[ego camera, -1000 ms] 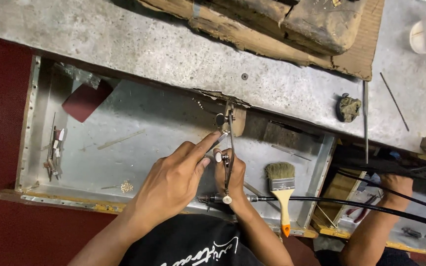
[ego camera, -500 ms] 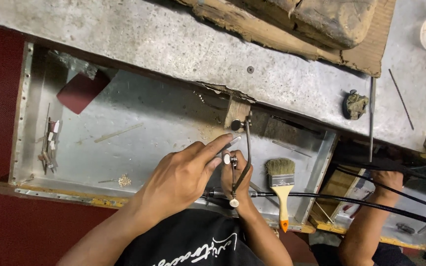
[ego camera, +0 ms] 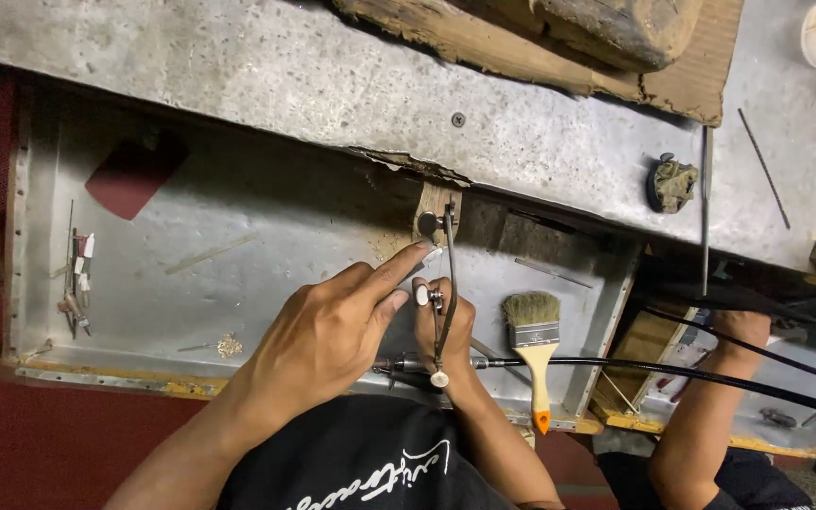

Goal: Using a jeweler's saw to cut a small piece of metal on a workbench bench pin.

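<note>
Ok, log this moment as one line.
left hand: fingertips on small metal piece | right hand: grips thin metal saw frame | pale-bristled paintbrush: lying in tray

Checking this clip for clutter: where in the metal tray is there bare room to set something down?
The tray is bare between the dark red patch and the left hand. It is crowded at the wooden peg, where both hands and the thin saw frame meet, and beside the brush. Small bits line the left wall.

A slim metal saw frame (ego camera: 446,293) stands nearly upright in the picture, its top against the small wooden peg (ego camera: 436,203), its pale round handle end (ego camera: 439,380) lowest, above the metal-lined tray.
</note>
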